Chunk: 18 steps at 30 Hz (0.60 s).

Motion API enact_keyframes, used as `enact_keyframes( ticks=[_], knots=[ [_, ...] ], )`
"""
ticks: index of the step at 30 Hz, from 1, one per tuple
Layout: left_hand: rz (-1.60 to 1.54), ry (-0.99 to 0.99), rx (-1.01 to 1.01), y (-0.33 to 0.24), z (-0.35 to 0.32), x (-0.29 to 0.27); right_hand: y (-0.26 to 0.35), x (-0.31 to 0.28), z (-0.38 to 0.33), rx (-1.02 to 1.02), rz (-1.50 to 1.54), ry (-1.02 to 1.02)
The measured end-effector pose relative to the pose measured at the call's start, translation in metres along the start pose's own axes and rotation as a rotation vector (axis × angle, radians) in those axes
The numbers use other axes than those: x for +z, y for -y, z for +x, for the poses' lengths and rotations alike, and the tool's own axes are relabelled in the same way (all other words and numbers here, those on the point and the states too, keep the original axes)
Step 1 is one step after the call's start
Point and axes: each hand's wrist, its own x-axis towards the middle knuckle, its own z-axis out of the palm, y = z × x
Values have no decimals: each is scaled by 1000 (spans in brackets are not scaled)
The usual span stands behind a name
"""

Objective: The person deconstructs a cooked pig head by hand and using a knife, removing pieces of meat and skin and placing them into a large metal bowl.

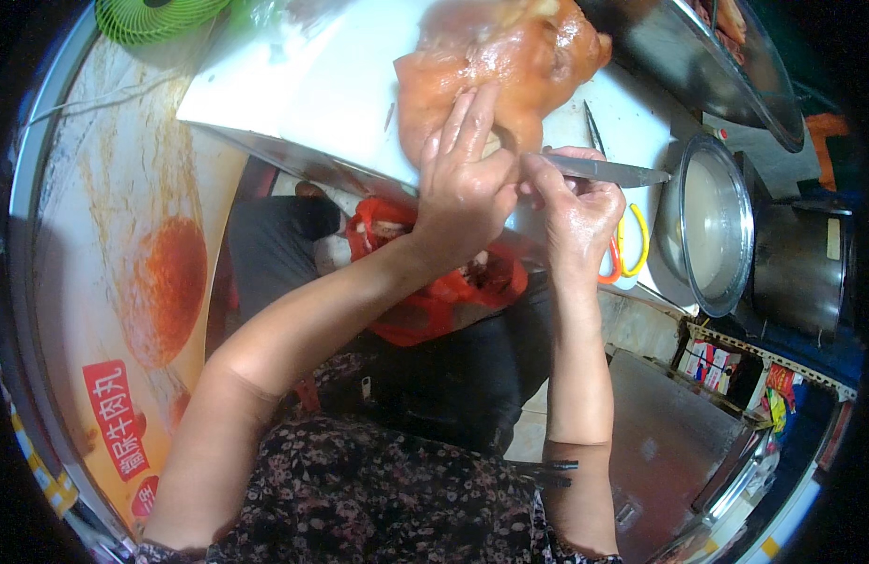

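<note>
The left hand [463,179] lies flat on a large piece of orange-brown cooked meat [496,66], its fingers stretched out and pressing down on the lower edge of it, probably to keep the slippery piece from sliding. The meat sits at about 12 o'clock on a white cutting board [331,85], close to the near edge of the board, where both hands reach it easily.

The right hand [576,211] is just beside the left one, at about 3 o'clock from it. Its fingers are closed around the handle of a knife [608,171]; the narrow blade points to 3 o'clock, away from the meat and from the other hand. The two hands almost touch at the thumbs.

Below the hands, at 6 o'clock, a red plastic bag [434,301] hangs open under the board edge, likely placed to catch scraps. At 3 o'clock stands a round steel basin [712,226] with pale liquid, and orange-and-yellow scissor handles [627,249] lie between it and the right hand. A green fan [152,17] is at 11 o'clock
</note>
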Motion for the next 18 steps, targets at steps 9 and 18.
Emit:
enact_keyframes(
  ticks=[9,18],
  knots=[
    [37,-27,17,3,-3,4,3,-2,-2,-11,-50,-34],
    [13,-42,1,0,-2,4,0,-1,-3,-53,-56,-77]
  ],
)
